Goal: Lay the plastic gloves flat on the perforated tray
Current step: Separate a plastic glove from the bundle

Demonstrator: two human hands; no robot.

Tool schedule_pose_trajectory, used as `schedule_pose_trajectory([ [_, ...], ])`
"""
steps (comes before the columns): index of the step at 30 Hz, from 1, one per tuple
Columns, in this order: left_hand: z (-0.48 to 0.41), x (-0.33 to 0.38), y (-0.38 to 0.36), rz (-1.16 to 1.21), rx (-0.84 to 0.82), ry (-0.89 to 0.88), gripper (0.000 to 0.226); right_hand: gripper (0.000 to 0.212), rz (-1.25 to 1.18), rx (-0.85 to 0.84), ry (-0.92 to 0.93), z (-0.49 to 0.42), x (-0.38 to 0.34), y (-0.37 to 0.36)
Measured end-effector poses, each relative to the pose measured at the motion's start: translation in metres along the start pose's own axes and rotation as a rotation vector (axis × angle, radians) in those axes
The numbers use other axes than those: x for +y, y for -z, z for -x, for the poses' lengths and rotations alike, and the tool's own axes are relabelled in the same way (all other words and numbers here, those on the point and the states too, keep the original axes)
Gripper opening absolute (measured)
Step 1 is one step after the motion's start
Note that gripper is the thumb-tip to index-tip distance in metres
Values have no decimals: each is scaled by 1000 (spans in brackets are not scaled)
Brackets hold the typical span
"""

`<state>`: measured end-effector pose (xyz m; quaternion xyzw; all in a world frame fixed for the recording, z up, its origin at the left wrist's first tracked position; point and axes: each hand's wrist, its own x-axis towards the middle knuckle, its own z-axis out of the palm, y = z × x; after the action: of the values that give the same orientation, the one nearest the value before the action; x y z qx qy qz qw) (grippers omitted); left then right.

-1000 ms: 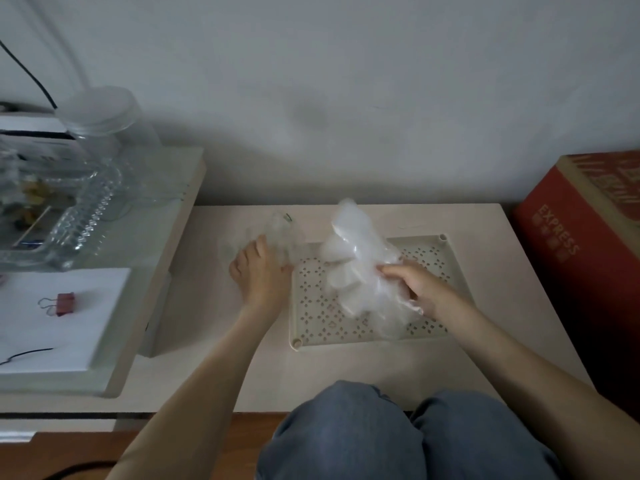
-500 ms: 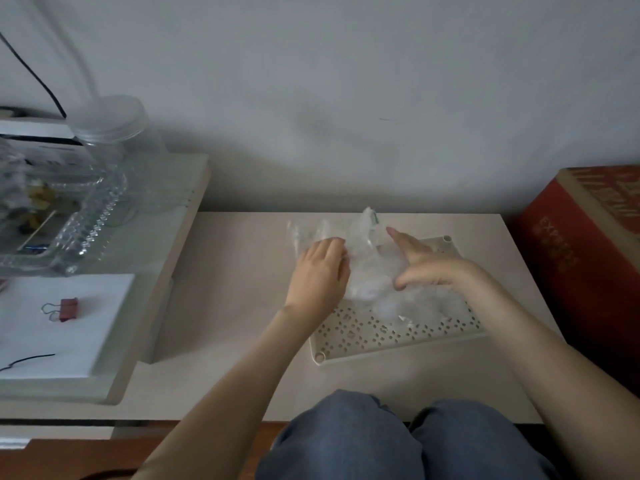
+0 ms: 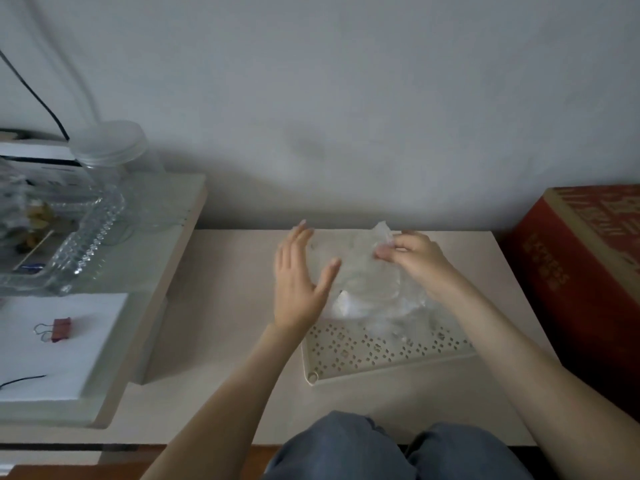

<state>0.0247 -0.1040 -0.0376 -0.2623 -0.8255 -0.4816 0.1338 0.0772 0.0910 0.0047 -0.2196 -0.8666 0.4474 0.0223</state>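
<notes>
over perforated tray, right fingers pinch plastic gloves, left fingers spread empty, red box reads express

**Thin film, matt plastic, glinting glass**

We saw the plastic gloves as thin, crinkled, translucent film with a faint sheen. The perforated tray looked like matt cream plastic, and the table was smooth and matt. The beaded glass dish glinted. The jar was clear, the sheet matt white paper, and the binder clip had metal wire handles. The red box looked like cardboard.
</notes>
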Motion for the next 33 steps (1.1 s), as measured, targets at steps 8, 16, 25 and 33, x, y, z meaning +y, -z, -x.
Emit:
schedule_pose_trajectory([
  [8, -17, -12, 11, 184, -24, 798, 23, 25, -443, -59, -52, 5, -21, -10],
  [16, -20, -8, 35, 192, 77, 590, 40, 33, -262, 172, 11, -1, -31, -15],
  [25, -11, -22, 67, 246, 257, 582, 47, 35, -648, 184, -135, -22, -76, -37],
  [33, 1, -65, 81, 182, 346, 751, 45, 29, -710, -535, -72, -19, -65, -57],
])
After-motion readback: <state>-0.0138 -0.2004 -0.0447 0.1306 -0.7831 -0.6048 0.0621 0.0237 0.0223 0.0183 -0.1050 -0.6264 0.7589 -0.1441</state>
